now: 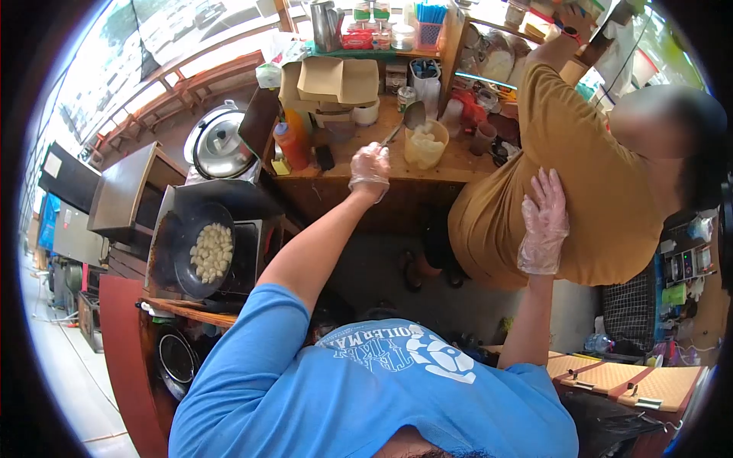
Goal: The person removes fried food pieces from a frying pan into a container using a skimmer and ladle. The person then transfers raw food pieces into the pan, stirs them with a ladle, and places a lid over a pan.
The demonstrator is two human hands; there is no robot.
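Note:
My left hand point(369, 172), in a clear plastic glove, is closed round the handle of a dark spatula point(414, 115). The spatula's blade is raised beside the rim of a yellowish tub point(426, 145) with pale contents, on the wooden counter point(343, 156). My right hand point(544, 221), also gloved, has its fingers spread and lies against the brown shirt of a co-worker point(588, 183); nothing shows in it. To the left, pale pieces of food point(211, 252) lie in a black wok point(185, 263) on the stove.
A lidded steel pot point(223, 145) stands behind the wok. Orange bottles point(290, 145), an open cardboard box point(336, 80) and a red jug point(482, 137) are on the counter. The co-worker stands close at the right, one arm raised toward the shelf point(500, 27).

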